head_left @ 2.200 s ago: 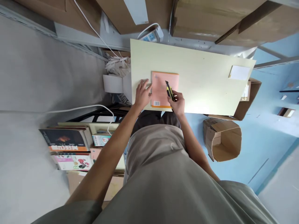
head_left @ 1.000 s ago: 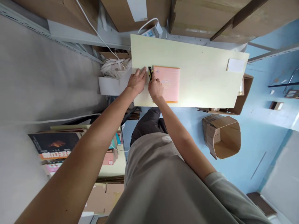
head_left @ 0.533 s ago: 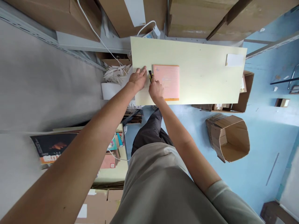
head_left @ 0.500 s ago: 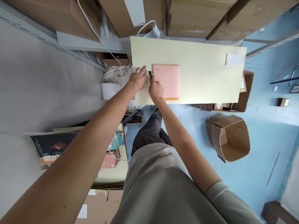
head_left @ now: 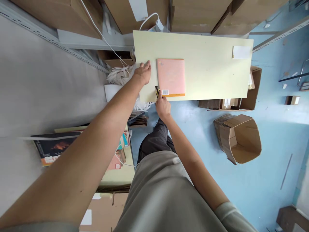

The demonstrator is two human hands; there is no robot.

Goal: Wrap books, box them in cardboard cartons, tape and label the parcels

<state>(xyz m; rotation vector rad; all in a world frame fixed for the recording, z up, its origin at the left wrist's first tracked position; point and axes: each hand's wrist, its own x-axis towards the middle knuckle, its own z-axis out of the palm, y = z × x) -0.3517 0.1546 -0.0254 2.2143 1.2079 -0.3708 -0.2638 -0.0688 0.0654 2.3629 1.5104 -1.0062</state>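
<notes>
Head view: the left hand lies flat with its fingers spread on the table, just left of the pink book. The right hand grips a yellow-black knife at the book's near left corner, by the table's edge.

The head camera looks steeply down at the table, left hand and right hand.
</notes>
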